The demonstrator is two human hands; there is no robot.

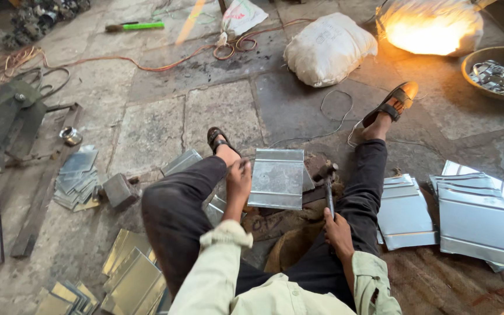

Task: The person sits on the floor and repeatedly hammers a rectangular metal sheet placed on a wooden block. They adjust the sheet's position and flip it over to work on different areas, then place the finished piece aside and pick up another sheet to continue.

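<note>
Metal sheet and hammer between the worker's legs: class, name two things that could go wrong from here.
1. The left hand grips the edge of the metal sheet close to the hammer held by the right hand; a stray blow might hit fingers.
2. The sheet's edges look sharp, and the hands are bare, so a cut seems possible.

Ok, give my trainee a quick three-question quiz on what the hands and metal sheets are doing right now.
1. True or false: the right hand grips a hammer by its handle.
2. Which does the left hand touch? A) the white sack B) the left edge of the sheet between the legs C) the metal bowl
3. Fill in: the biggest stack of bent sheets lies on the person's ____ side.

Key: 1 true; 2 B; 3 right.
</note>
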